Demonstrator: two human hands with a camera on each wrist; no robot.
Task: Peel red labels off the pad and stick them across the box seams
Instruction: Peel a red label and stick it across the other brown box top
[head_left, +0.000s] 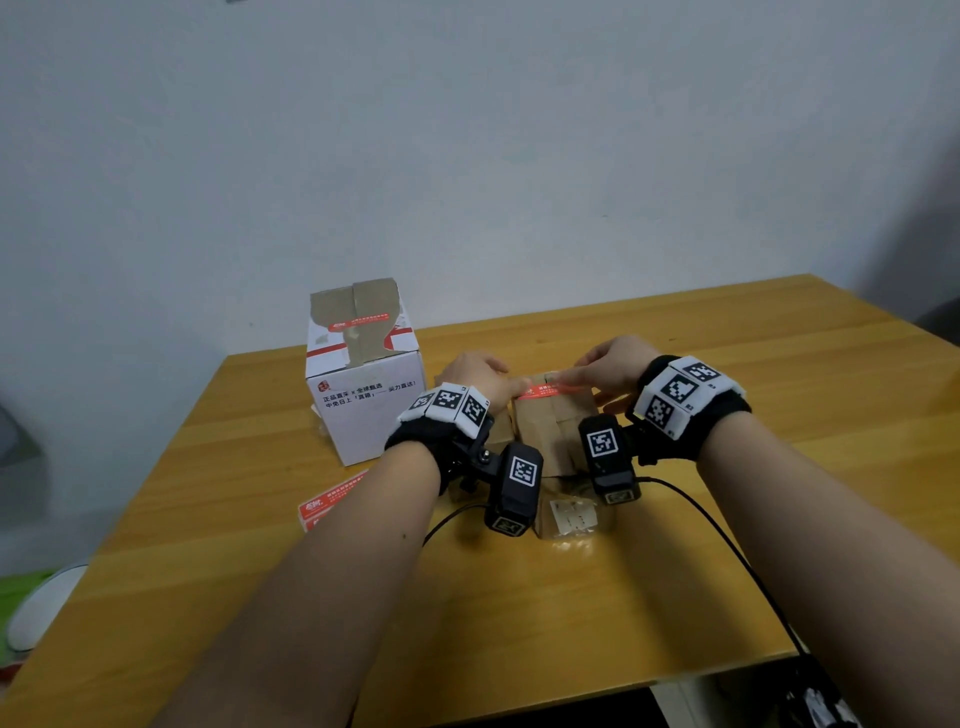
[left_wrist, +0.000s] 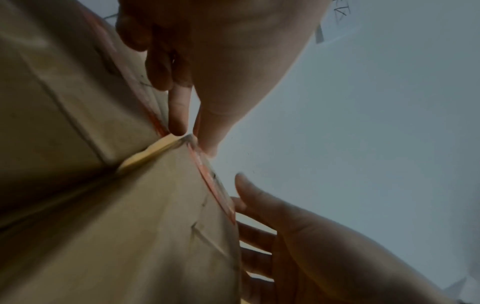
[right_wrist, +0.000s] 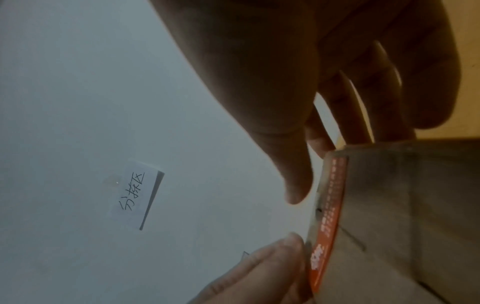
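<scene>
Place: plain packing or sorting room.
Evidence: wooden table (head_left: 675, 571) against bare wall (head_left: 467, 130); handwritten paper note (right_wrist: 135, 193) stuck on that wall.

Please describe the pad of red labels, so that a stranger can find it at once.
On the wooden table, look left of the person's left forearm, in front of the white box. The pad of red labels lies flat there, the only loose red strip.

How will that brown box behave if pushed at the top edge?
The brown box is probably light: small plain cardboard. It may slide on the smooth table. Both the left hand and right hand touch it, likely steadying it.
</scene>
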